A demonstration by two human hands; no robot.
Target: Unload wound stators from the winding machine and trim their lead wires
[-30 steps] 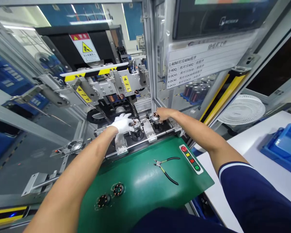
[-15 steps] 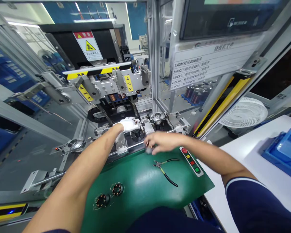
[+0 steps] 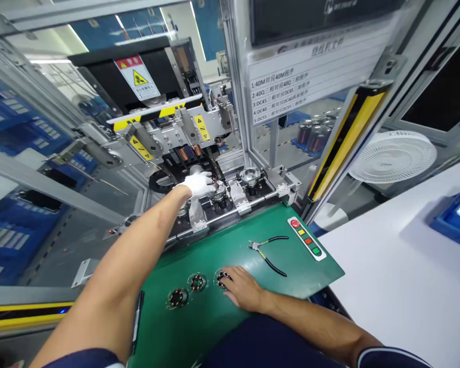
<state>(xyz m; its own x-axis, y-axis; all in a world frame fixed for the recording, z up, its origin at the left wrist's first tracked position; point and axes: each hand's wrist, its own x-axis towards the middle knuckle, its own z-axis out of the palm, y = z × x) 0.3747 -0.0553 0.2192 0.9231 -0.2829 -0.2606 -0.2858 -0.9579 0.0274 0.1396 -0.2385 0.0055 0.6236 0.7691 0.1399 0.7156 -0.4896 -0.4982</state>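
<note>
My left hand [image 3: 200, 185] wears a white glove and reaches into the winding machine, its fingers closed around a wound copper stator [image 3: 216, 189] seated on the left fixture. My bare right hand [image 3: 244, 289] lies low on the green mat [image 3: 230, 255], its fingertips on a third copper-wound stator [image 3: 222, 278]. Two more stators [image 3: 197, 282] [image 3: 177, 298] lie in a row to its left. The right fixture [image 3: 250, 177] in the machine stands with nothing on it.
Black-handled cutters [image 3: 268, 251] lie on the mat near a button strip [image 3: 306, 238] with red, yellow and green buttons. A yellow light curtain post [image 3: 343, 137], a white fan [image 3: 393, 156], a white table [image 3: 387, 276] and a blue tray [image 3: 458, 217] are to the right.
My right hand took a stator off the right fixture, carried it back and down, and set it on the mat beside the other two. My left hand stayed at the left fixture.
</note>
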